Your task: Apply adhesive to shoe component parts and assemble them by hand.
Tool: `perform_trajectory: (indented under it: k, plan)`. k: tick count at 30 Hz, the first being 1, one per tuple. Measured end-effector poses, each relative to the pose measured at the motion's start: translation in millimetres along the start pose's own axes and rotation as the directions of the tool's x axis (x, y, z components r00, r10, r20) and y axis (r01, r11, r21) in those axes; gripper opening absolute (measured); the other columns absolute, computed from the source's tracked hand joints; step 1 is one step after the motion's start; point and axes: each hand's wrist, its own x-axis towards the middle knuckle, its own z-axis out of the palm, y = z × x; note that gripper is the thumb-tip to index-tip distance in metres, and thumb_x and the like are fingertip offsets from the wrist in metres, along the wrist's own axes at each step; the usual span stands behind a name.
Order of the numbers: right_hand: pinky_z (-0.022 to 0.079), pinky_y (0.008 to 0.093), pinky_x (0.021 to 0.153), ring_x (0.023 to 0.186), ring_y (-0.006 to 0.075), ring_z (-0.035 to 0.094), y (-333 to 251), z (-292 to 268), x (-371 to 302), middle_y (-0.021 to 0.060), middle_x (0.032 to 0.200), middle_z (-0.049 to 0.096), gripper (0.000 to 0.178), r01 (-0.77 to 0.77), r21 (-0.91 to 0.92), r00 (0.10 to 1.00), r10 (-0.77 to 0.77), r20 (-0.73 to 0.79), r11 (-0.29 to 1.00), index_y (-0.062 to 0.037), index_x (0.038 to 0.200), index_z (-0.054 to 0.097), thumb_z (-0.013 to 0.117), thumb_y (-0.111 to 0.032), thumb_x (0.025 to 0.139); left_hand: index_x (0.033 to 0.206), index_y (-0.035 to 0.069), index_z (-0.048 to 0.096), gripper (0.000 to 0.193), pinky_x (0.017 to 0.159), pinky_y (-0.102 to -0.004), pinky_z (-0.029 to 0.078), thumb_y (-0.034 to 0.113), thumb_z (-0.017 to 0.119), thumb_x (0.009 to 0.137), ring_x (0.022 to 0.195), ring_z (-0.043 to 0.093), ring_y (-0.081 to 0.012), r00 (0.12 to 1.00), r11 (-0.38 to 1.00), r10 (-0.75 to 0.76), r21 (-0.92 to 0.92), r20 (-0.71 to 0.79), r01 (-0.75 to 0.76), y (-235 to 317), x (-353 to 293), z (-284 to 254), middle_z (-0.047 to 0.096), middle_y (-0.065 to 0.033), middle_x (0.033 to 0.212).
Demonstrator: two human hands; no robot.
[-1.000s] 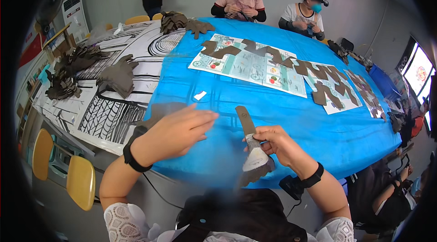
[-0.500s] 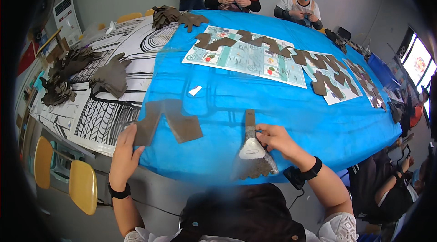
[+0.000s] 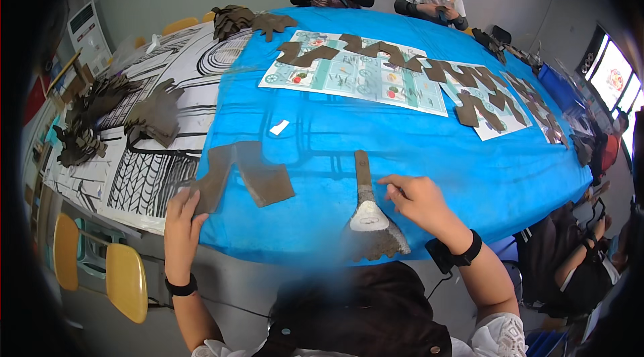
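Note:
A brown, flat piece with two splayed legs [image 3: 267, 179] lies on the blue-covered table [image 3: 315, 135], in front of me and left of centre. My left hand [image 3: 181, 215] rests at its lower left edge, fingertips touching it and thumb apart, not visibly gripping. To the right lies a brown fan-shaped thing [image 3: 379, 243] with a narrow strip like a handle, a whitish patch with an oval mark and a ragged near edge. Just right of its strip, my right hand [image 3: 421, 201] hovers open, index finger stretched, holding nothing.
Printed sheets [image 3: 362, 78] with brown cut pieces on them lie farther back. Brown glove-shaped pieces [image 3: 157, 112] are piled at left on black-and-white paper. A small white scrap [image 3: 279, 127] lies mid-table. Two people work at the far side. Yellow chairs [image 3: 126, 283] stand at left.
My right hand has let go of the fan-shaped thing's strip and moved slightly right. My left hand stays at the brown piece's edge, its fingers more bent. The view has shifted a little.

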Motion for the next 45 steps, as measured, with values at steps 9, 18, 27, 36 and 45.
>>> perform_trajectory:
  k: [9, 18, 27, 36, 45]
  plan:
    - [0.053, 0.0368, 0.076, 0.089, 0.0282, 0.069, -3.7, -0.7, -18.2, 0.0152, 0.107, 0.071, 0.042, 0.063, 0.338, 0.998, -0.057, -0.030, 0.939, -0.0085, 0.137, 0.048, 0.054, -0.013, 0.096, 0.108, -0.005, 0.064, 0.020, 0.071, -0.0352, 0.052, 0.011, 0.057, 0.098, 0.075, 0.065, -0.0307, 0.894, 0.981, -0.175, 0.009, -0.413, 0.196, -3.8, -3.0, 25.2, 0.068, -0.0186, 0.088]
    - [0.054, 0.0340, 0.076, 0.086, 0.0277, 0.070, -26.0, -19.5, -53.9, 0.0127, 0.103, 0.072, 0.027, 0.081, 0.354, 0.995, -0.053, -0.087, 0.932, -0.0053, 0.120, 0.064, 0.057, -0.013, 0.095, 0.100, -0.004, 0.058, 0.026, 0.060, -0.0224, 0.051, 0.018, 0.046, 0.106, 0.060, 0.063, -0.0124, 0.552, 0.773, -0.498, -0.630, -0.669, -0.067, 14.8, 5.3, -1.0, 0.071, -0.0137, 0.082]
    - [0.053, 0.0385, 0.084, 0.096, 0.0306, 0.067, -85.8, 34.8, -63.1, 0.0168, 0.110, 0.065, 0.035, 0.277, 0.506, 0.898, -0.408, 0.166, 0.816, -0.0038, 0.129, 0.055, 0.059, -0.009, 0.095, 0.134, -0.003, 0.048, 0.041, 0.096, -0.0364, 0.055, 0.026, 0.040, 0.106, 0.117, 0.060, -0.0332, 0.675, 0.174, -0.729, -0.924, 0.112, 0.341, 67.1, 20.6, 4.1, 0.054, -0.0288, 0.131]
    - [0.046, 0.0440, 0.098, 0.122, 0.0402, 0.051, -116.4, 21.6, -43.7, 0.0222, 0.139, 0.045, 0.075, 0.359, 0.294, 0.931, -0.318, -0.178, 0.886, -0.0029, 0.146, 0.036, 0.074, -0.017, 0.083, 0.118, 0.004, 0.055, 0.021, 0.073, -0.0263, 0.056, 0.014, 0.053, 0.100, 0.094, 0.069, -0.0175, 0.969, -0.073, -0.036, -0.968, 0.245, 0.242, 137.8, 10.1, 66.5, 0.064, -0.0132, 0.120]
    - [0.050, 0.0458, 0.090, 0.118, 0.0357, 0.054, -121.3, -3.4, -35.3, 0.0158, 0.137, 0.049, 0.053, 0.601, -0.076, 0.714, -0.577, -0.395, 0.796, -0.0083, 0.114, 0.065, 0.080, -0.004, 0.064, 0.109, 0.002, 0.060, 0.018, 0.072, -0.0327, 0.057, 0.017, 0.054, 0.099, 0.088, 0.069, -0.0185, 0.822, -0.570, 0.306, -0.598, 0.481, 0.563, 179.2, 24.1, 38.7, 0.068, -0.0121, 0.102]
